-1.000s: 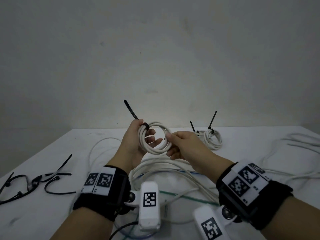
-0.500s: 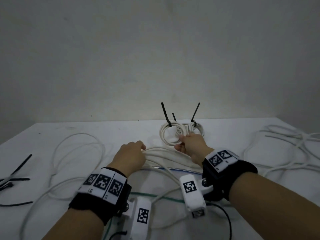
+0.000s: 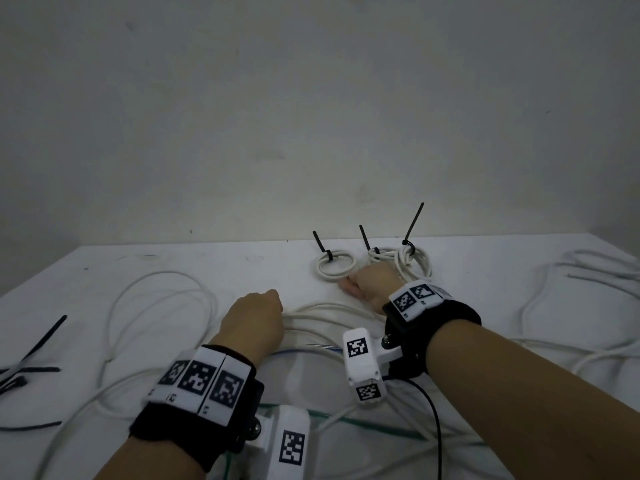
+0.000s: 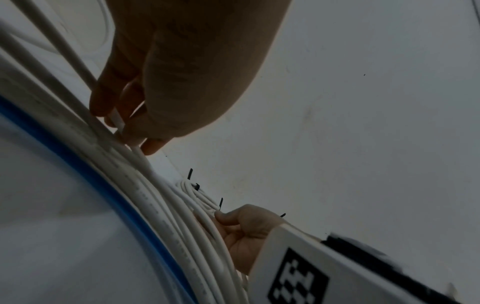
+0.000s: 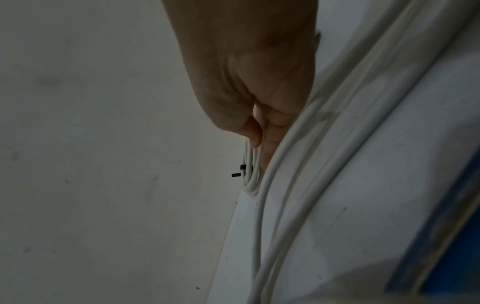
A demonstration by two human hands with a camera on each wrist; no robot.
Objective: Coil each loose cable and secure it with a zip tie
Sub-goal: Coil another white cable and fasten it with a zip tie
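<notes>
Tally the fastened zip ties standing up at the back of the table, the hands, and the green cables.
Fastened zip ties: 3
Hands: 2, the left hand pinching a loose white cable, the right hand pinching a tied coil
Green cables: 1
Total: 6

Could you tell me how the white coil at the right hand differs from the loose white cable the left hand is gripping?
The tied coil is wound into a small tight ring; the loose cable sprawls in wide loops across the table. The coil carries a black zip tie with its tail sticking up; the loose cable has none. The coil lies near the wall, the cable nearer the person. Both are white round cable.
</notes>
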